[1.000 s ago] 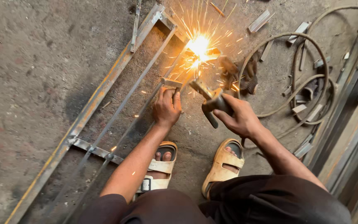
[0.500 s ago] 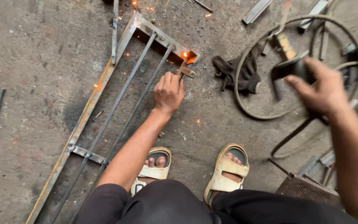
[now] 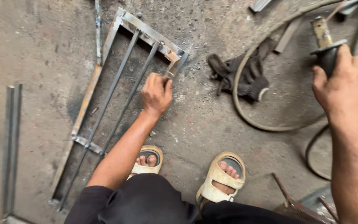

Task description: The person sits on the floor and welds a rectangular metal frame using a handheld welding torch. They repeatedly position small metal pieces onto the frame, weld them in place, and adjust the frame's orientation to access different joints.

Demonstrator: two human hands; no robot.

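- My left hand (image 3: 156, 93) is closed on a short metal piece (image 3: 171, 71), pressing it against the corner of the steel frame (image 3: 146, 30) that lies flat on the concrete floor (image 3: 34, 45).
- My right hand (image 3: 347, 85) is wrapped tight around the welding electrode holder (image 3: 326, 43), held up and well apart from the frame, over the looped cable (image 3: 245, 112).
- Risk: the bare fingers sit right beside the joint; if the metal there is hot, I judge a burn likely.
- Risk: the gloves (image 3: 239, 74) lie on the floor between the frame and the cable, worn by neither hand, so nothing shields the skin.
- Risk: both feet are in open sandals (image 3: 218, 176) near the frame; sparks or a dropped piece could reach the toes.
- Risk: the cable loop lies close to the right foot; a snag could jerk the holder off line.
- Risk: if the left grip slackens, the short piece could shift off the corner.
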